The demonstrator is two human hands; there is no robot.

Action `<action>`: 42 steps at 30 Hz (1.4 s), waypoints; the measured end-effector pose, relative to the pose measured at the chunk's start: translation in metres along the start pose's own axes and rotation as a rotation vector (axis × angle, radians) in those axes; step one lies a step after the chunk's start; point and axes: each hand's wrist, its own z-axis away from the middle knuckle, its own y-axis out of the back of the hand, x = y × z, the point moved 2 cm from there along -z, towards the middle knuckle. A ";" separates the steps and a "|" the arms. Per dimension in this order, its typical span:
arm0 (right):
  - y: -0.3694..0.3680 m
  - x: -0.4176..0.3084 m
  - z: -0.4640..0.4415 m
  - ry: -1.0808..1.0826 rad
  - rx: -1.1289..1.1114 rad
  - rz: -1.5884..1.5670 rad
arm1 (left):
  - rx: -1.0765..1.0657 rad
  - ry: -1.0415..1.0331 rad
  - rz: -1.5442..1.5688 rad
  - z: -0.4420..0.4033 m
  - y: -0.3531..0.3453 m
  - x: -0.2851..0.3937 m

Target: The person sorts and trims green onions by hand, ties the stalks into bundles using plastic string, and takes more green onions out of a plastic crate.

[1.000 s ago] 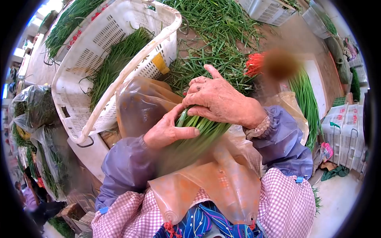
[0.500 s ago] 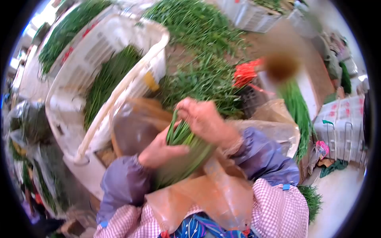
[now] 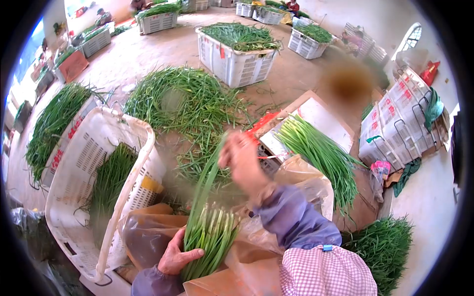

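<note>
A: What fills the most space?

B: The white basket (image 3: 79, 165) at the left, tilted, with greens inside. Next comes the loose heap of greens (image 3: 180, 101) on the floor, left of the upper centre.

A: And the right side?

B: Stacked white crates (image 3: 390, 133) lean there. Nearer the centre, cut stalks (image 3: 321, 160) lie over a pale board, their leaf ends hanging past its edge. A filled crate (image 3: 211, 55) stands at the upper centre.

A: Where's the bunch of green stalks (image 3: 211, 241)?

B: Lower centre, above the brown plastic sheet (image 3: 242, 264), pale ends up. The left hand (image 3: 175, 254) grips it, thumb across the front.

A: The right hand (image 3: 243, 160)?

B: Above the bunch, near the red strands (image 3: 262, 124). Long green leaves (image 3: 203, 185) rise from the bunch to its fingers, too blurred to tell whether they're closed.
</note>
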 end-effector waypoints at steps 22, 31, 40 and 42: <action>-0.027 0.044 0.123 -0.437 -0.524 -0.209 | 0.102 -0.199 -0.282 0.012 -0.010 0.034; -0.068 0.066 0.106 -0.605 -0.469 -0.355 | -0.083 -0.028 -0.459 0.011 0.004 0.058; -0.046 0.069 0.104 -0.639 -0.529 -0.428 | -0.136 -0.023 -0.449 0.018 0.004 0.039; -0.046 0.065 0.104 -0.641 -0.582 -0.551 | -0.142 0.031 -0.363 0.026 0.005 0.033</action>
